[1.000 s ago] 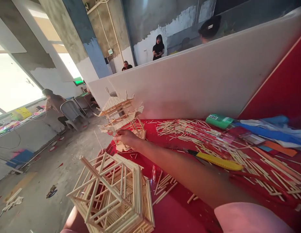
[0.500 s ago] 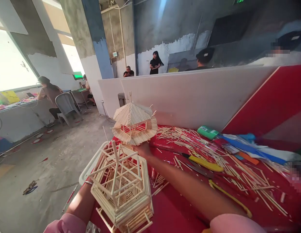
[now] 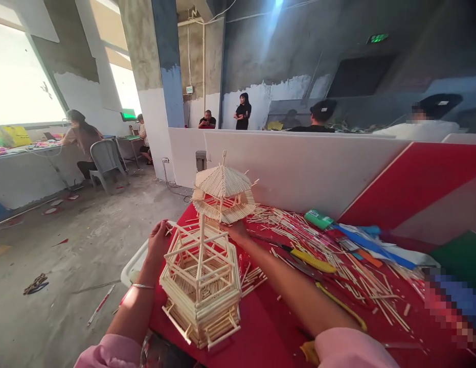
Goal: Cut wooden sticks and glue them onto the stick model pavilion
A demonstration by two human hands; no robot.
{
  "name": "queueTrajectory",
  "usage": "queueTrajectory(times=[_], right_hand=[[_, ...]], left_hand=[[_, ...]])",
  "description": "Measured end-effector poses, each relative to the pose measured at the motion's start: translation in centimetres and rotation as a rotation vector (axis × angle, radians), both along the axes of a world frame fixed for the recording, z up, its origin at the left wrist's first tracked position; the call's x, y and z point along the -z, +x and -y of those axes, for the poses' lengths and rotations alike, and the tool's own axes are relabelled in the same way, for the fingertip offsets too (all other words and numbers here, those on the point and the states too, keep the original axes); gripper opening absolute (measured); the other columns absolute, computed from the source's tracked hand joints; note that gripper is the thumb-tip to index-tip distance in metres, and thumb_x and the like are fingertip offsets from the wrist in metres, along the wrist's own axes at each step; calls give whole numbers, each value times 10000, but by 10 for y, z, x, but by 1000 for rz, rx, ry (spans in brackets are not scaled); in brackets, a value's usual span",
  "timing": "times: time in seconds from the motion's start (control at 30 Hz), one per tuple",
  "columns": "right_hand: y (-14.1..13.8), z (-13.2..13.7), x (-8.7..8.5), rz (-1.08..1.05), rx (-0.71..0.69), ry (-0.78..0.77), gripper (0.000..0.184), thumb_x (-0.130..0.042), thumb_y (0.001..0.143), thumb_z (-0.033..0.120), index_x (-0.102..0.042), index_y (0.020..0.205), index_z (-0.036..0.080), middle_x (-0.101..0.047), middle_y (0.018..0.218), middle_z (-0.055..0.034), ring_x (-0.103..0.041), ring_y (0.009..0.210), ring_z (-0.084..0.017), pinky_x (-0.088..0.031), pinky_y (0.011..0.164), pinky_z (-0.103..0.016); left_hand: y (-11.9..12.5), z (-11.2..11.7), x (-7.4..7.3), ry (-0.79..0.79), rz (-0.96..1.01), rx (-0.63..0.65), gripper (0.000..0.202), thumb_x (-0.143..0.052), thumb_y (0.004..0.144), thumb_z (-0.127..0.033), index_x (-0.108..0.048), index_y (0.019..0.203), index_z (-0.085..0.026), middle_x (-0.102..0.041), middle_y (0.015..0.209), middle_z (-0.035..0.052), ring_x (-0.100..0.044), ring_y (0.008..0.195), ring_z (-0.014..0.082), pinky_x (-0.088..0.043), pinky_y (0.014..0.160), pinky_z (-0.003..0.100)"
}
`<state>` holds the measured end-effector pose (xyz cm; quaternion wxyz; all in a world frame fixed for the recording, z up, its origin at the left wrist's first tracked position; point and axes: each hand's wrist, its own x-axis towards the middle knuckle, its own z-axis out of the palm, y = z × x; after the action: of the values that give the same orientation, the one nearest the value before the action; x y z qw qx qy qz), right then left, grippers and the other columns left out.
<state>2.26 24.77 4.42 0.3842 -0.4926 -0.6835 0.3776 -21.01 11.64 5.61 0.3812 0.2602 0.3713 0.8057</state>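
A hexagonal frame of thin wooden sticks (image 3: 201,289) stands on the red table (image 3: 268,327) near its left edge. My left hand (image 3: 158,241) rests against the frame's upper left side, fingers curled on a stick. Just behind and above the frame hangs a stick-built pavilion roof (image 3: 223,194), with my right hand (image 3: 236,231) closed on its underside.
Several loose sticks (image 3: 337,255), a yellow-handled knife (image 3: 309,259) and a green box (image 3: 318,219) lie on the table. A white partition (image 3: 299,168) runs behind it, and a white tray (image 3: 135,263) sits at the left edge. Other people sit and stand at the back.
The pavilion roof has been lifted off the table and turned upright over the frame's back. The frame has come upright on the table. My left hand has come up beside it.
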Motion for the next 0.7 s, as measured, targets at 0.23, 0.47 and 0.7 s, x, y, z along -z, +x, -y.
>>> queueTrajectory(times=[0.23, 0.47, 0.7], right_hand=[[56, 37, -35, 210, -180, -47, 230, -698, 645, 219, -757, 862, 169, -777, 887, -65, -712, 887, -243, -529, 809, -338], [152, 110, -92, 388, -329, -93, 241, -732, 654, 283, -790, 883, 234, -776, 948, -28, -690, 885, -223, -482, 828, -293], [257, 221, -97, 702, -226, -78, 307, -639, 811, 411, -756, 1069, 294, -752, 1058, -78, -679, 980, -263, -483, 833, -314]], left_hand=[[-5, 85, -61, 16, -184, -309, 225, -798, 706, -328, -690, 799, -155, -690, 698, 0, -591, 576, 72, -429, 512, 155], [114, 197, -89, -76, -391, 235, 114, -706, 810, -342, -705, 814, -228, -660, 616, 20, -606, 508, 160, -449, 414, 244], [217, 176, -26, -286, -330, 702, 373, -724, 717, -545, -691, 761, -176, -597, 565, 5, -520, 432, 109, -394, 380, 213]])
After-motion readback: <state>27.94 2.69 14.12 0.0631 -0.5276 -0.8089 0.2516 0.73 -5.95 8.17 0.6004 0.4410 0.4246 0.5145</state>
